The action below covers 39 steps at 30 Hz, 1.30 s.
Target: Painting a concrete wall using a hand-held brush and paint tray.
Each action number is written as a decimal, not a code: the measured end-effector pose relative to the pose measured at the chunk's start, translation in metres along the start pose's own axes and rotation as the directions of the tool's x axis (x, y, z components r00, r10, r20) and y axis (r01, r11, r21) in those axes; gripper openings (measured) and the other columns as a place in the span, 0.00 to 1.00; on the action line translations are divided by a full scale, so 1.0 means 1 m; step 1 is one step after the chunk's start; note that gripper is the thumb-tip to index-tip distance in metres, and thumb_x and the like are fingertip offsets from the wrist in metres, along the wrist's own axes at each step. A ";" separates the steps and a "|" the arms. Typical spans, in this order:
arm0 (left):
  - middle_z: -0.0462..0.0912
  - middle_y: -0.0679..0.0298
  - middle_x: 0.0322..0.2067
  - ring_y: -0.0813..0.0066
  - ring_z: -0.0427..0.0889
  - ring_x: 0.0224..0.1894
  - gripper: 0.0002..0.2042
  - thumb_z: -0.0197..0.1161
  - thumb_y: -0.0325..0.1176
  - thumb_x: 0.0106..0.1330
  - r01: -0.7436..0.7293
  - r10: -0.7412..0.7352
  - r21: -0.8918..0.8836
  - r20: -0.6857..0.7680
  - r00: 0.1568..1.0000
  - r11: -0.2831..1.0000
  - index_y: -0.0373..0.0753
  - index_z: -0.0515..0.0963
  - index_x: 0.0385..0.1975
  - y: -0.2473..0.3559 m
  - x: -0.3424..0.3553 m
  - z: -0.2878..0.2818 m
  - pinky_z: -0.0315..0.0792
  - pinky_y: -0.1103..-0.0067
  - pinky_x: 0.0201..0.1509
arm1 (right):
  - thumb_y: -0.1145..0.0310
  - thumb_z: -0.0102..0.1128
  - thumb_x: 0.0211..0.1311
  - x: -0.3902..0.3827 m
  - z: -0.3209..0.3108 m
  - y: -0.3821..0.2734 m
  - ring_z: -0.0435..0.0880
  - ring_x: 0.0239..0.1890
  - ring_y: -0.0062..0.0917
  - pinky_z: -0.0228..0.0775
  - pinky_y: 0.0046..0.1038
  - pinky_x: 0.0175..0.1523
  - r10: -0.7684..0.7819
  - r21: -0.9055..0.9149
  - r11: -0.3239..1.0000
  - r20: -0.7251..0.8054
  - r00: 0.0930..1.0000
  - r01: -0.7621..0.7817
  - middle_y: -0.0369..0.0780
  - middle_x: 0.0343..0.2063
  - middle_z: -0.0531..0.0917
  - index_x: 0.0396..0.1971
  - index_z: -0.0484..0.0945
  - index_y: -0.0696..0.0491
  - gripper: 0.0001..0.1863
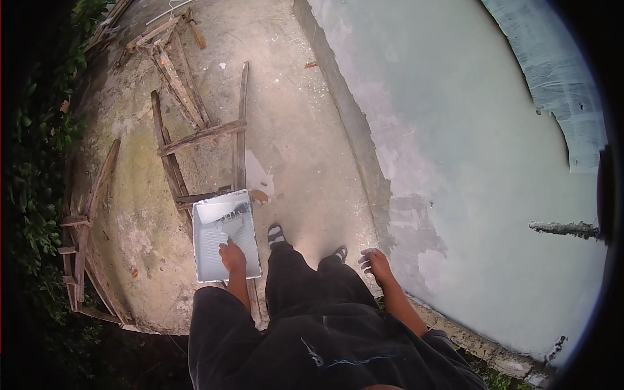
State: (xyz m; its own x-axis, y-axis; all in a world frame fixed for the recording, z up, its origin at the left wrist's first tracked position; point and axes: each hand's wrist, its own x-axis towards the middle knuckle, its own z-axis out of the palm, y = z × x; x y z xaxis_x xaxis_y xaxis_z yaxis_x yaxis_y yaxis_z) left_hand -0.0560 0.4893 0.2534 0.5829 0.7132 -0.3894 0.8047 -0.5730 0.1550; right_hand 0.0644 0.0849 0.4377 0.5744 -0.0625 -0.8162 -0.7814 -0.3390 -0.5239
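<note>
A rectangular paint tray (255, 250), white-rimmed with a ribbed slope and pale paint in it, rests on a wooden frame to my left. My left hand (233, 256) reaches over the tray, its fingers closed round the handle of a paint-covered paintbrush (230, 229). The brush's head lies against the ribbed part, below dark smears in the tray; its pale colour blends with the paint. My right hand (375, 262) hangs beside my right leg near the wall, empty, with loosely bent fingers apart. Pale paint marks its fingertips.
On the right stands a wall (455, 195) with pale green paint and bare patches low down. Rough wooden frames (201, 138) lie along the left of the concrete floor (299, 143). Green plants (39, 169) border the far left. A rough bar (564, 229) juts at the right.
</note>
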 end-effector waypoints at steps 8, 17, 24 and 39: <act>0.69 0.51 0.42 0.51 0.72 0.45 0.15 0.49 0.32 0.64 0.000 -0.001 0.017 0.046 0.999 1.000 0.42 0.71 0.49 0.008 -0.004 -0.004 0.73 0.63 0.45 | 0.65 0.45 0.62 -0.010 -0.013 0.007 0.76 0.24 0.21 0.68 0.23 0.28 -0.015 0.080 0.997 -0.039 0.999 0.018 0.38 0.26 0.79 0.40 0.73 0.55 0.13; 0.69 0.51 0.43 0.52 0.72 0.46 0.14 0.47 0.32 0.65 -0.007 0.001 0.062 0.092 0.996 0.998 0.43 0.72 0.49 0.003 -0.011 -0.011 0.73 0.64 0.46 | 0.65 0.44 0.61 -0.021 -0.025 0.016 0.76 0.24 0.22 0.69 0.23 0.28 -0.036 0.147 0.988 -0.092 0.995 0.049 0.39 0.26 0.79 0.40 0.73 0.55 0.13; 0.69 0.52 0.43 0.52 0.72 0.47 0.14 0.49 0.34 0.64 -0.014 0.006 0.071 0.112 0.994 0.997 0.44 0.72 0.49 0.003 -0.011 -0.013 0.73 0.63 0.46 | 0.65 0.44 0.61 -0.019 -0.033 0.025 0.76 0.24 0.22 0.70 0.24 0.29 -0.058 0.202 0.976 -0.112 0.992 0.080 0.39 0.27 0.79 0.41 0.73 0.55 0.13; 0.71 0.46 0.39 0.48 0.75 0.40 0.15 0.49 0.31 0.62 -0.102 0.101 0.023 0.043 0.994 0.995 0.41 0.73 0.48 -0.010 -0.007 -0.009 0.72 0.61 0.42 | 0.63 0.46 0.62 -0.016 -0.030 0.013 0.76 0.24 0.21 0.69 0.24 0.29 -0.086 0.193 0.976 -0.097 0.992 0.103 0.39 0.27 0.79 0.40 0.73 0.54 0.13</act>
State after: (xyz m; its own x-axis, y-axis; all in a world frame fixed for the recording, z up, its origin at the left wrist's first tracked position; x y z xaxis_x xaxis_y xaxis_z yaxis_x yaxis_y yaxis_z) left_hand -0.0667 0.4938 0.2625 0.6557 0.6339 -0.4103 0.7384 -0.6517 0.1732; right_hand 0.0520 0.0532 0.4510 0.6601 -0.1240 -0.7409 -0.7503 -0.1558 -0.6425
